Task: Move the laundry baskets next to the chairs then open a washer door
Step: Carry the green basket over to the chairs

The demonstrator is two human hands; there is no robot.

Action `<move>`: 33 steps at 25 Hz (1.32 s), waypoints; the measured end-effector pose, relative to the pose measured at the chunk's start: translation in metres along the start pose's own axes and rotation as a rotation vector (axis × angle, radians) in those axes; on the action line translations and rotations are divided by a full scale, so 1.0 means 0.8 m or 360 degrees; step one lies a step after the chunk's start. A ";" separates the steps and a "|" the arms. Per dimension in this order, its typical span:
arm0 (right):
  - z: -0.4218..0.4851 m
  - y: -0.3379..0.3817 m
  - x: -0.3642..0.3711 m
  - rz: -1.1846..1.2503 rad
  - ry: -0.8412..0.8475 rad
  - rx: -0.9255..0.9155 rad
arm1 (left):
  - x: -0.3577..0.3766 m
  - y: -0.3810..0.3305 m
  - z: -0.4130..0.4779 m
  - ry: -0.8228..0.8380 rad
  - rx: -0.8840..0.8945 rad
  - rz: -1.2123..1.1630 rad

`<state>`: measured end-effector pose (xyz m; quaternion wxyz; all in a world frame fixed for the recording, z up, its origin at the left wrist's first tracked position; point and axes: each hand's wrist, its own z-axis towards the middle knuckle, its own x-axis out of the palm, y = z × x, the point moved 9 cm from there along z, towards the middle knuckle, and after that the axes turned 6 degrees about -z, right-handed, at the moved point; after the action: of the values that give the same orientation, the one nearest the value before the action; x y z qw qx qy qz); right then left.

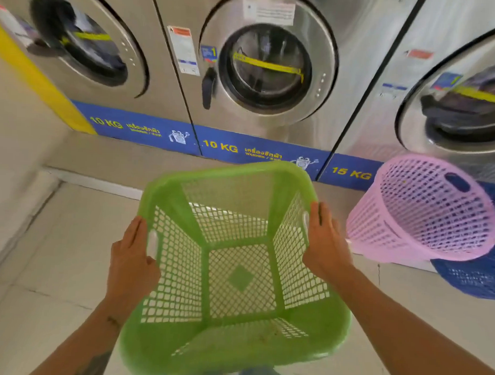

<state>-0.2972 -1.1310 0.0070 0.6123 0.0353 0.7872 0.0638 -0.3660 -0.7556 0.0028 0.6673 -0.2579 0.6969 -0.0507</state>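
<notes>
A green square laundry basket point(181, 193) with mesh walls fills the lower middle of the view, empty and held off the floor. My left hand point(131, 262) grips its left handle slot and my right hand point(325, 243) grips its right side. A pink round basket point(424, 218) sits tilted to the right, resting on a blue basket point(473, 279). Straight ahead stands the middle washer with its round door point(268, 66) shut and a black handle point(209, 86) on the door's left edge. No chairs are in view.
Three steel washers line the wall on a raised tiled step point(101, 159), with blue 10 KG and 15 KG labels along their base. Pale floor tiles point(56, 259) spread to the left. A yellow strip point(34, 79) runs along the left wall.
</notes>
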 end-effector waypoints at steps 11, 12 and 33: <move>-0.113 0.376 -0.074 -0.0293 -0.0119 -0.1025 | -0.263 0.233 -0.278 -0.0581 -0.0730 -0.0212; -0.156 0.429 -0.065 -0.0337 -0.0155 -0.1201 | -0.293 0.267 -0.339 -0.0675 -0.0797 -0.0209; -0.935 1.139 0.172 -0.0285 0.0184 -0.3006 | -0.465 0.667 -1.185 -0.1511 -0.2255 0.0027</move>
<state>-1.0760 -0.2542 0.1870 0.3506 -0.5381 0.4391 0.6282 -1.4367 -0.3961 0.2169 0.5701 -0.6032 0.2125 0.5158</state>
